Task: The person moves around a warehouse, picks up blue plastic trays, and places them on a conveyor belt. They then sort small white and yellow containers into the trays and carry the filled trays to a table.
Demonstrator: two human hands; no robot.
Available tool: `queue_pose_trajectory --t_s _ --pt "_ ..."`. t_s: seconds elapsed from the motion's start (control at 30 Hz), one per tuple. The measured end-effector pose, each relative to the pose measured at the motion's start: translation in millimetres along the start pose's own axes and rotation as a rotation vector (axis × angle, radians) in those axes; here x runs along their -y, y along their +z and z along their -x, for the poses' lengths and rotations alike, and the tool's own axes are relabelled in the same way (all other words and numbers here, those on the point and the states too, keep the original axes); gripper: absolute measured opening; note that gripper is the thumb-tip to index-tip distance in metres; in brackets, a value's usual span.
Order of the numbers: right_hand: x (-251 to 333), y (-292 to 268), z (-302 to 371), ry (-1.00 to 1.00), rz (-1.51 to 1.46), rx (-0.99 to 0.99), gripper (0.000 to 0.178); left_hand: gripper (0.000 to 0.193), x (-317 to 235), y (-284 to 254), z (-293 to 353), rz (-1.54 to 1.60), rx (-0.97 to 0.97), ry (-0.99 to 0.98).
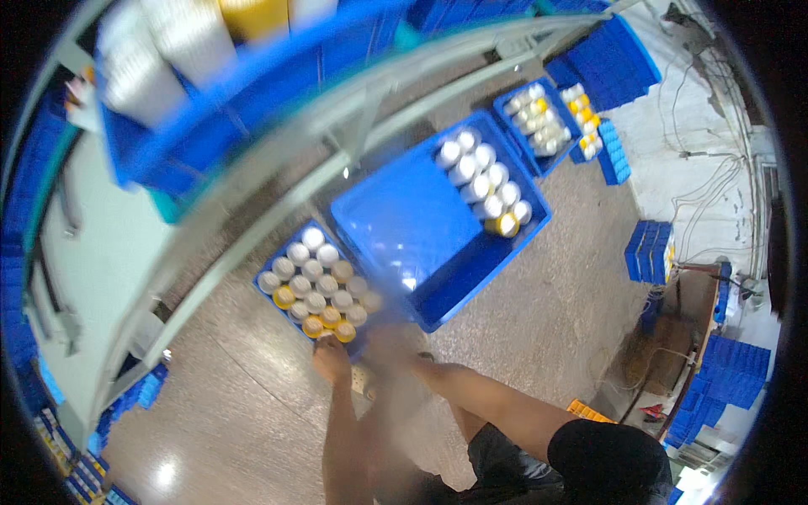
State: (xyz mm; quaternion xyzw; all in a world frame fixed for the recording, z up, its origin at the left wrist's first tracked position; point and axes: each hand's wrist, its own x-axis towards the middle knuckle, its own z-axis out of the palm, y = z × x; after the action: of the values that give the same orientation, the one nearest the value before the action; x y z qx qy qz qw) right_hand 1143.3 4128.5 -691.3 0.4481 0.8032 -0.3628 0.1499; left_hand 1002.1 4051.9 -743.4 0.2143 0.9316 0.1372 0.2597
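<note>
A small blue crate on the floor is packed with several upright round containers, mostly white-topped, some yellow. At its near corner, my left hand is closed on the rim beside the yellow-topped containers. My right hand is at the same crate's right side, smeared by a hazy patch, so its fingers do not show clearly. A dark band circles my right wrist. Just beyond stands a large blue crate, with white and yellow round containers grouped at its right end and a flat blue surface beside them.
Farther back are another filled blue crate and a light blue tray. A pale metal frame runs along the left, with blue bins above it. Stacked blue crates and a brown cabinet stand at the right.
</note>
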Motion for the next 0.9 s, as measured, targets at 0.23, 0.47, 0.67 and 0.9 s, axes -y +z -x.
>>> queue_pose_trajectory --t_s 0.23,0.47,0.67,0.9 --pt "1 -247 79 -0.226 -0.261 -0.351 0.018 0.009 -294 -234 35 0.595 -0.371 0.608" --pt "-29 -603 -62 -0.556 -0.044 -1.0 0.021 0.022 -566 -280 -34 0.124 -0.623 0.847" --pt "-25 -708 -135 -0.222 0.15 -0.687 0.039 0.015 -636 -258 -53 -0.013 -0.544 0.3" --pt "-22 -709 -164 -0.225 0.409 -0.628 0.031 0.013 -649 -269 -70 0.125 -0.507 0.252"
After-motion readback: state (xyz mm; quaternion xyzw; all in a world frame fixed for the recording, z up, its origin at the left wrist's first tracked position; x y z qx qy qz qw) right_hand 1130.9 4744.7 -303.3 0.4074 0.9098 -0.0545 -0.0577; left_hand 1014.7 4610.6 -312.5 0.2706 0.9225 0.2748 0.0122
